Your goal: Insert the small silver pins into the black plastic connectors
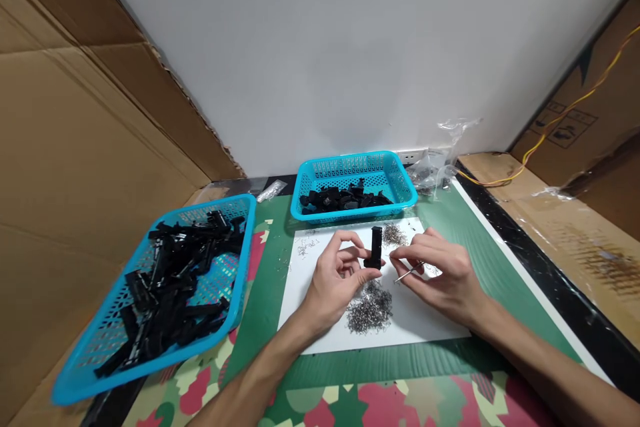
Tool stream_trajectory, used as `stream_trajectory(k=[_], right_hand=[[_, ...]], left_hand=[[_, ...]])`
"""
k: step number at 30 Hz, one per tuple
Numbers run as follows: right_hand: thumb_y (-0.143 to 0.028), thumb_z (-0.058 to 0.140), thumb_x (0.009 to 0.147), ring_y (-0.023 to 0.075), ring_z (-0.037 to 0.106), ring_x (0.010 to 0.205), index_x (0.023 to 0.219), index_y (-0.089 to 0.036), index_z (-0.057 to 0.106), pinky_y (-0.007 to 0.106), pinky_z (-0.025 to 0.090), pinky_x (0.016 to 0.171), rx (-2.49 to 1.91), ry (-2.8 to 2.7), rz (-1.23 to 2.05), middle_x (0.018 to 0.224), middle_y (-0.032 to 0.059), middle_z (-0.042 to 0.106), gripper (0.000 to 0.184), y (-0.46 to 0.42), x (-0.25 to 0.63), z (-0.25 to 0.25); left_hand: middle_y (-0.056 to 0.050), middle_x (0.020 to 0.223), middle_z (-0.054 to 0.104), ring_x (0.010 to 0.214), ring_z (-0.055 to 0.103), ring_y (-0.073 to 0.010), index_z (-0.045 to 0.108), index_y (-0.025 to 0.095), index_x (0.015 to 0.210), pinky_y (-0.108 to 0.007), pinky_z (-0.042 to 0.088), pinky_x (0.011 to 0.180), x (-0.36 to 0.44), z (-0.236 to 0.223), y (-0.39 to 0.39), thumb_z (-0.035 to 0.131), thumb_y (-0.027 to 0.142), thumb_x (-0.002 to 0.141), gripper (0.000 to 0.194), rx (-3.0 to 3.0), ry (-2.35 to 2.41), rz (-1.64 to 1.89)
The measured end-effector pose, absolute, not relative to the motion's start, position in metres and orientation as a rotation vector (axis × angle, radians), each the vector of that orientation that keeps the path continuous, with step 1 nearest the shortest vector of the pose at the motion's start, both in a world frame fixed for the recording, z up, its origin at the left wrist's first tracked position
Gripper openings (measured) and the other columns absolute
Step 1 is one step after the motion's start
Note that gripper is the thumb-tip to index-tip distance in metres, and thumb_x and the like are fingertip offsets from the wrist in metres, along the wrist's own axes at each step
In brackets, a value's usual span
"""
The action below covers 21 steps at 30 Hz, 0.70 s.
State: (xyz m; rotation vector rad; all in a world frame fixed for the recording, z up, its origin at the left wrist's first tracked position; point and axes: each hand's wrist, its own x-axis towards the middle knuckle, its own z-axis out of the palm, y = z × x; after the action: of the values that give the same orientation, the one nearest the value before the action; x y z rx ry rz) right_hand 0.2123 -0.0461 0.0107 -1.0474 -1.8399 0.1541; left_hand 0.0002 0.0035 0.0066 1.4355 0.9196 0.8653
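Observation:
Between the thumb and fingers of my left hand (340, 273) a small black plastic part (377, 248) is held upright. My right hand (443, 273), just to the right of it, pinches a thin metal rod-like tool (411, 271) that slants down to the left; its exact kind is unclear. The tool's tip and the black part are apart. Below both hands lies a white sheet (320, 340) bearing a dark pile of tiny metal pieces (370, 310). A smaller heap of metal pieces (394, 235) lies behind the black part.
A blue basket (247, 267) of long black parts stands at the left. Another blue basket (354, 216) with smaller black parts sits at the back. Clear plastic bags (433, 170) lie back right. Cardboard (90, 147) walls the left side; a yellow wire (533, 150) runs at the right.

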Motion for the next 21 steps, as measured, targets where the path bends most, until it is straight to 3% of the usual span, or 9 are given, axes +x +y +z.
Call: stream_trajectory(k=[4, 10, 21], right_hand=[[-0.008, 0.066, 0.097, 0.0117, 0.049, 0.060, 0.094, -0.016, 0.074, 0.031, 0.037, 0.067, -0.949, -1.922, 0.057, 0.067, -0.0034, 0.057, 0.011, -0.044, 0.213, 0.007], [-0.011, 0.063, 0.100, 0.0134, 0.048, 0.062, 0.096, -0.018, 0.073, 0.032, 0.036, 0.065, -0.945, -2.004, 0.062, 0.067, -0.0025, 0.057, 0.013, -0.044, 0.214, 0.000], [-0.009, 0.061, 0.101, 0.0125, 0.044, 0.059, 0.095, -0.016, 0.072, 0.031, 0.034, 0.062, -0.900, -2.040, 0.040, 0.064, -0.0036, 0.055, 0.014, -0.044, 0.214, 0.002]], left_hand=[[0.001, 0.090, 0.074, 0.056, 0.051, -0.0079, 0.053, 0.024, 0.117, -0.021, 0.039, 0.053, 0.001, 0.009, 0.005, 0.095, 0.031, 0.072, 0.062, 1.385, 0.922, 0.867], [-0.002, 0.091, 0.075, 0.060, 0.049, -0.0076, 0.067, 0.019, 0.122, -0.021, 0.037, 0.056, 0.001, 0.009, 0.006, 0.092, 0.023, 0.075, 0.053, 1.477, 0.895, 0.845], [-0.005, 0.093, 0.076, 0.060, 0.048, -0.0076, 0.069, 0.019, 0.128, -0.021, 0.039, 0.056, 0.001, 0.009, 0.003, 0.092, 0.023, 0.075, 0.058, 1.499, 0.894, 0.862]])
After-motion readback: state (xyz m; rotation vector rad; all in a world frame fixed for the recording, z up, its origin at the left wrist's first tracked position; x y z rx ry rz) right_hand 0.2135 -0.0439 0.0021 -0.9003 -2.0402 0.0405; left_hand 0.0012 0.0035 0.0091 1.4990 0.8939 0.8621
